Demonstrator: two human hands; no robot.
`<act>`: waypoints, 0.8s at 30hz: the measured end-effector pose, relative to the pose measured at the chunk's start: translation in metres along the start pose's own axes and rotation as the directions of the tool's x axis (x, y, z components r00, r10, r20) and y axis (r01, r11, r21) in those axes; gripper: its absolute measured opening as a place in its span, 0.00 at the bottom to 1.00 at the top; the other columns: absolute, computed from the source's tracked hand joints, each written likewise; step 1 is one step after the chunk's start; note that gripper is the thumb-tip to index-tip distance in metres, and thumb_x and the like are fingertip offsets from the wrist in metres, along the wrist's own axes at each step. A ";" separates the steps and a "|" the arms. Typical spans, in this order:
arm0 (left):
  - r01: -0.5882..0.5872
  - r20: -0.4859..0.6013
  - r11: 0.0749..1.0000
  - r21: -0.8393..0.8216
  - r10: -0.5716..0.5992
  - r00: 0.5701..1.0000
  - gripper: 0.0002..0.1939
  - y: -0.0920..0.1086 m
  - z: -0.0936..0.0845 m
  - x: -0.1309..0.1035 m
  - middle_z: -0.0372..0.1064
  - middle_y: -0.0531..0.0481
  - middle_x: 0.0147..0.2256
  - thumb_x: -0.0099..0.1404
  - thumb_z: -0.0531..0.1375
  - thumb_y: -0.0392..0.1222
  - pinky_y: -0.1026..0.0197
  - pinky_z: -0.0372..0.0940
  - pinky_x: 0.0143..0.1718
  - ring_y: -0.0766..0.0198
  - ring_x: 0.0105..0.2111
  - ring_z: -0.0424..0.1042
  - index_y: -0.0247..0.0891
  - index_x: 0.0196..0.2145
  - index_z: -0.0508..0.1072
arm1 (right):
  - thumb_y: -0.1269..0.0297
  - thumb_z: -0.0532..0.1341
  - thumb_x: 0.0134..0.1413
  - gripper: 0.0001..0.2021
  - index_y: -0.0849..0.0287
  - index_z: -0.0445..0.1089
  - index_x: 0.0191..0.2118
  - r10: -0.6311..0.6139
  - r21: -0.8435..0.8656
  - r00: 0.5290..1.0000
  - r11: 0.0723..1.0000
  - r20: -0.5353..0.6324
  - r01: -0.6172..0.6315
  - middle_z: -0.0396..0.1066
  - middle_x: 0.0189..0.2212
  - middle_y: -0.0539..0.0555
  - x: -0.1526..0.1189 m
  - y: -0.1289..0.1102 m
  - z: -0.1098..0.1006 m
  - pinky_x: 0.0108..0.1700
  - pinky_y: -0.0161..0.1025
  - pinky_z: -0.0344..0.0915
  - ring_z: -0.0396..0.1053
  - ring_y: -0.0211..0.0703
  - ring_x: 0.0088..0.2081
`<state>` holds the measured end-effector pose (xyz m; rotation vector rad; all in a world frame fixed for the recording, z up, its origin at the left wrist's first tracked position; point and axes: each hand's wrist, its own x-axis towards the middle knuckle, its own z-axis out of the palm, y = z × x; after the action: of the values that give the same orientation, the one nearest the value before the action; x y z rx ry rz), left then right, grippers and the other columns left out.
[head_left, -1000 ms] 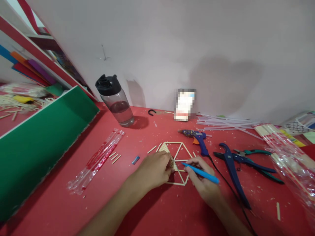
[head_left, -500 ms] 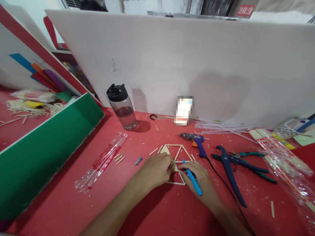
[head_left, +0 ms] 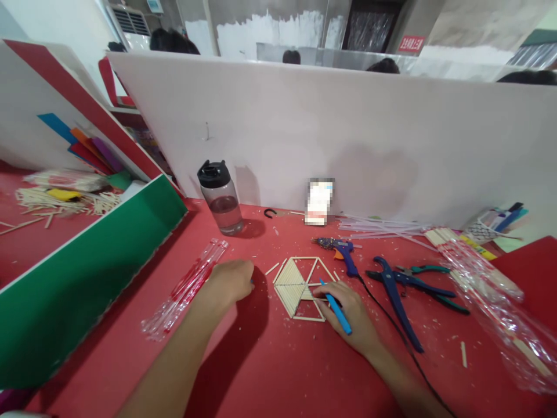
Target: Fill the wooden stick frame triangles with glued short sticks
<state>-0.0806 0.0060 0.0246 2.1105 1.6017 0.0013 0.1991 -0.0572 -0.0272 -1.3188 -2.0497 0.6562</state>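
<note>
You seem midway through filling the frame [head_left: 296, 280] on the desk [head_left: 278, 371], right hand [head_left: 353, 313] clamped on the pen [head_left: 338, 313], left hand [head_left: 230, 278] unclear in its grip, and the next move likely calls for a close fit

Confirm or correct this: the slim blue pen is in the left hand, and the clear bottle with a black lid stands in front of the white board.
One mistake: the head view shows the slim blue pen in the right hand, not the left hand. The clear bottle with a black lid does stand in front of the white board.
</note>
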 end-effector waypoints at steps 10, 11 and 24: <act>-0.216 0.009 0.976 -0.004 0.216 0.976 0.05 0.032 -0.014 0.000 0.73 0.48 0.36 0.71 0.53 0.43 0.58 0.59 0.33 0.57 0.34 0.71 0.41 0.40 0.67 | 0.51 0.54 0.67 0.14 0.54 0.69 0.44 0.241 0.538 0.970 0.820 -0.018 -0.193 0.77 0.30 0.53 0.000 -0.011 -0.012 0.29 0.35 0.65 0.69 0.40 0.27; -0.294 -0.004 0.952 -0.087 0.295 0.955 0.06 0.036 -0.014 0.000 0.73 0.50 0.37 0.71 0.54 0.44 0.60 0.59 0.33 0.59 0.35 0.70 0.42 0.40 0.67 | 0.49 0.54 0.67 0.14 0.54 0.68 0.43 0.261 0.609 0.965 0.766 -0.001 -0.206 0.76 0.27 0.51 0.001 -0.014 -0.013 0.25 0.34 0.63 0.67 0.39 0.24; -0.421 -0.010 0.879 -0.223 0.430 0.903 0.06 0.064 -0.009 -0.004 0.74 0.53 0.39 0.73 0.55 0.44 0.62 0.58 0.34 0.63 0.36 0.71 0.43 0.39 0.69 | 0.51 0.63 0.60 0.13 0.55 0.67 0.36 0.266 0.691 0.963 0.704 -0.043 -0.163 0.78 0.26 0.52 0.008 -0.029 -0.015 0.23 0.31 0.63 0.69 0.36 0.23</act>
<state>-0.0269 -0.0066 0.0576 2.2217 1.0279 0.2696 0.1890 -0.0594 0.0054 -1.1046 -1.3185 1.2453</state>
